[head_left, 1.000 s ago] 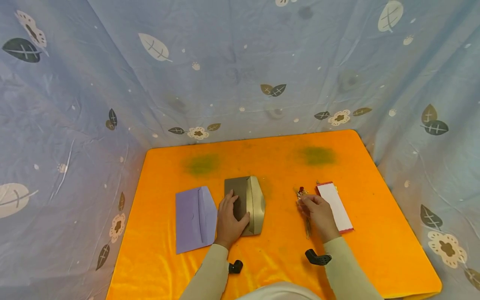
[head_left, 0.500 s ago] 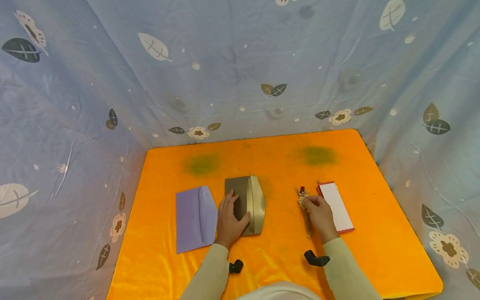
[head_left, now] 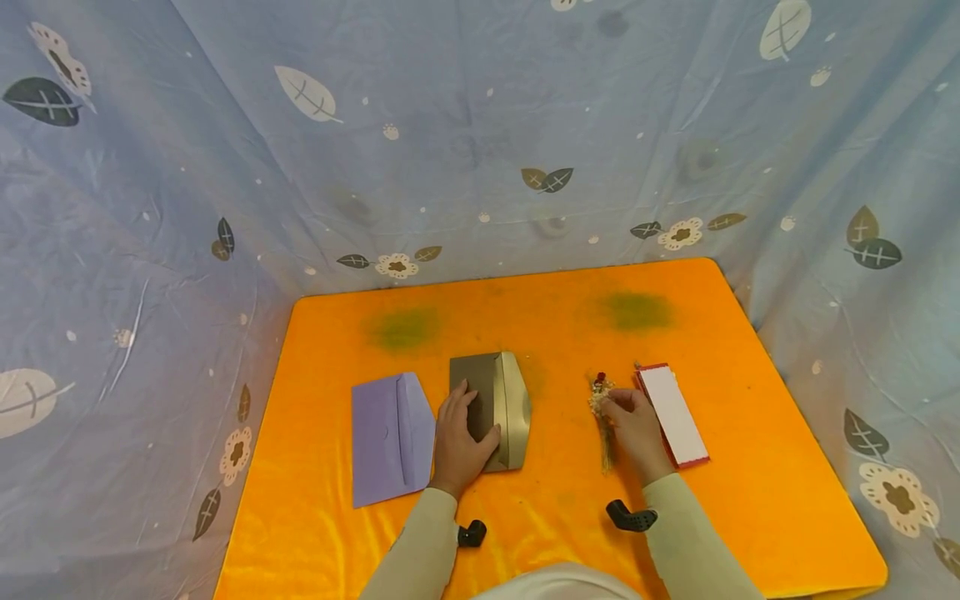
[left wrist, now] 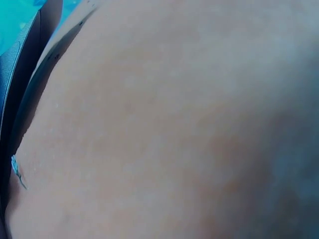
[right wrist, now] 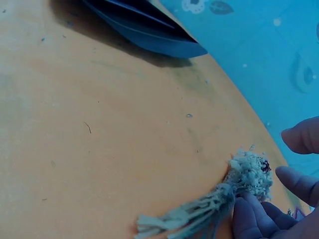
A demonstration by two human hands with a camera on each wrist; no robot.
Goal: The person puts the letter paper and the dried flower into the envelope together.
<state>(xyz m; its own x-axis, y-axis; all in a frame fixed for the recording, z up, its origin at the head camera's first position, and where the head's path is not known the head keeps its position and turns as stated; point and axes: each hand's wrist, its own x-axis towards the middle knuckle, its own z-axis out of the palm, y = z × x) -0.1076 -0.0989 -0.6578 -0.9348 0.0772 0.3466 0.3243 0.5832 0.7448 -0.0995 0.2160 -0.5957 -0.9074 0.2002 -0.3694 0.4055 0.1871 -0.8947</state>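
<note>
Gold envelope (head_left: pixel 501 408) lies flat on the orange mat (head_left: pixel 570 517), flap end away from the person. Left hand (head_left: pixel 459 433) rests on it, fingers straight and slightly spread, thumb against the near right edge; looks like it is pinning it down, not gripping. Left wrist view is blocked by skin, no detail there.

Right hand (head_left: pixel 636 425) is at the dried flower sprig (head_left: pixel 602 417). Fingertips (right wrist: pixel 249 211) are closing on the fluffy head and upper stems, thumb apart above them. The contact reads as a light pinch; the sprig seems to be on the mat, or barely off it. Its stems trail back toward the wrist.

White card with red edge (head_left: pixel 673 414) sits just right of the right-hand fingers, untouched. Purple envelope (head_left: pixel 390 437) sits just left of the left hand, flap open.

Judgement: pick-up of the sprig is in hand. Next move calls for a firmer pinch low on the stems, since the head looks brittle, then a lift clear of the mat.
</note>
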